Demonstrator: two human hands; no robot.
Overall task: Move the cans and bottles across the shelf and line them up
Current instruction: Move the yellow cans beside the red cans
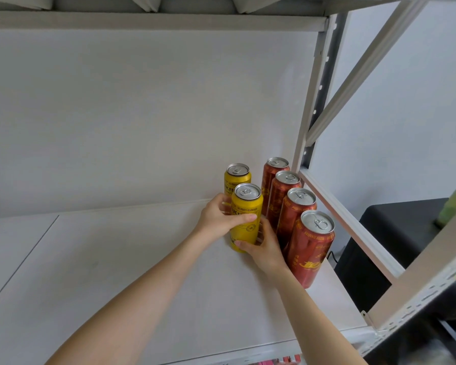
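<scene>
**Yellow can placed in the second row**

The left hand [219,216] grips the front yellow can [248,206] high up and the right hand [265,250] wraps its base. It stands before the rear yellow can [236,180], beside the red cans [311,248]. Next, probably square it and let go.

Both bare forearms reach from the near edge toward the far right, the left one crossing from the near left. The left hand [219,217] wraps the upper part of the near yellow can [249,204], thumb across its front. The right hand [265,250] grips the same can lower down, fingers curled behind.
</scene>
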